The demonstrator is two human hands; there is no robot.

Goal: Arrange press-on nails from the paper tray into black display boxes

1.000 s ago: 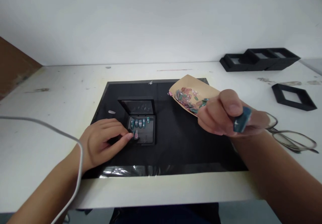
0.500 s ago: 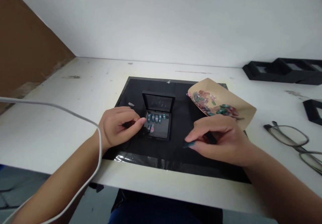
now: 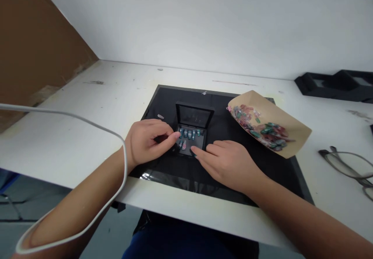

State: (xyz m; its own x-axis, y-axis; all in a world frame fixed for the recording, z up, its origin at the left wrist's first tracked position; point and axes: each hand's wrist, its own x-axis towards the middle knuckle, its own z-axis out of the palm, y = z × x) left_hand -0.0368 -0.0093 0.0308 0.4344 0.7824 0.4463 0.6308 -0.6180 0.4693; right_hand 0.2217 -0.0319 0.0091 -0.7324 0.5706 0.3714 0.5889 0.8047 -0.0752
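Note:
A small black case [image 3: 195,109] stands with its lid raised on a black mat. Inside are several teal press-on nails [image 3: 189,134] in an upper row and a pink-and-white nail [image 3: 184,145] lower down. My left hand [image 3: 153,140] is closed at the case's left edge, thumb and forefinger pinched together on it. My right hand [image 3: 229,164] is at the front right corner of the case, its finger and thumb pinching a dark teal press-on nail [image 3: 193,155], mostly hidden under the fingertip.
A tan paper tray [image 3: 294,129] heaped with loose press-on nails sits at the right of the black mat [image 3: 163,177]. One pale nail [image 3: 160,116] lies left of the case. Glasses [image 3: 346,166] and black holders [image 3: 329,84] are farther right. A white cable [image 3: 124,154] crosses my left forearm.
My right hand has moved left with the teal nail, from the open mat to the case's front right. My left hand stays by the case's left edge. The view has shifted slightly.

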